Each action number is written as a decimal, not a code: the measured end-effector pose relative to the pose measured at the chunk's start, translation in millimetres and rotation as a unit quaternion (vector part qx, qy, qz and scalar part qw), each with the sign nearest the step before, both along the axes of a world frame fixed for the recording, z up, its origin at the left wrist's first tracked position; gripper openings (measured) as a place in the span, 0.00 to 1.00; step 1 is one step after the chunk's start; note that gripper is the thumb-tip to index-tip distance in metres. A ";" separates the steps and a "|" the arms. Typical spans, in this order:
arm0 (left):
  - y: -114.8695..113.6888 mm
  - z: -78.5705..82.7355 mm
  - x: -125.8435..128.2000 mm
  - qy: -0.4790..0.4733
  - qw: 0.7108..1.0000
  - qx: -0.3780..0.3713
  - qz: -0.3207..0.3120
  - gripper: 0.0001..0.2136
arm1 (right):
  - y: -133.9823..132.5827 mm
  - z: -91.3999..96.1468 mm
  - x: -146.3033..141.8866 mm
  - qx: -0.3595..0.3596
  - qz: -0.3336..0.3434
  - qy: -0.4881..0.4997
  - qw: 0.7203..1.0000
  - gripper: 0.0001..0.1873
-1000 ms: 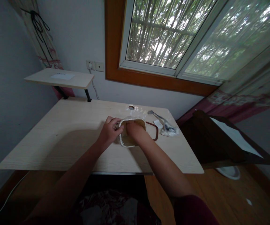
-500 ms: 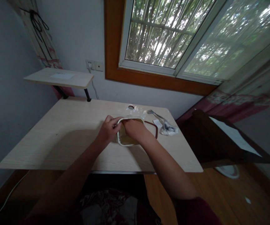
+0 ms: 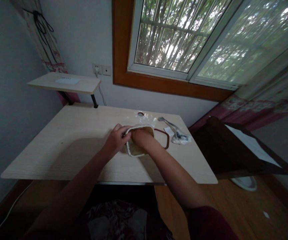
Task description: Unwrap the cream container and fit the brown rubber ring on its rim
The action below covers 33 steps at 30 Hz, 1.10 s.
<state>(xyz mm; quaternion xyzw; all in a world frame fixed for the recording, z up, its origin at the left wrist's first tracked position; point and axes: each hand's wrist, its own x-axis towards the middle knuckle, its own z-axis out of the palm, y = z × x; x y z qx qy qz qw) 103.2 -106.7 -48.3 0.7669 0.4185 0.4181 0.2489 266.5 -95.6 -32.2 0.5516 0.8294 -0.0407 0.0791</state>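
My left hand [image 3: 116, 138] has its thumb and fingers pinched on the left edge of a white-rimmed container [image 3: 136, 151]; my right hand [image 3: 142, 137] is sunk inside, fingers hidden, their grip impossible to tell. The container stands on the pale desk [image 3: 71, 151], a brown handle [image 3: 168, 140] at its right, a plastic packet [image 3: 181, 137] beyond.

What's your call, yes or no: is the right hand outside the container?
No: the right hand is inside the open container.

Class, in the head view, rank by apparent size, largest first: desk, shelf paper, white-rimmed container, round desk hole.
1. Desk
2. White-rimmed container, partly covered
3. Shelf paper
4. Round desk hole
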 end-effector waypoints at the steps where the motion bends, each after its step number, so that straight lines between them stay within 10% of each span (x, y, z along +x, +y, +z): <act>1: -0.8 0.1 1.3 -0.002 1.000 0.006 0.009 0.15 | -3.0 -1.2 -1.1 0.003 0.005 0.002 1.000 0.23; 8: 0.6 -2.1 4.4 -0.003 0.999 0.023 0.034 0.16 | -10.5 -11.1 -13.2 -0.158 0.034 -0.042 0.986 0.18; 17: 0.6 0.5 6.7 0.001 1.000 0.009 0.016 0.16 | 7.7 -41.5 -10.1 -0.156 0.016 -0.044 0.987 0.20; 33: 5.0 -2.1 4.5 -0.013 0.999 0.031 0.036 0.14 | -14.9 -5.2 -28.6 -0.139 0.012 -0.003 0.990 0.20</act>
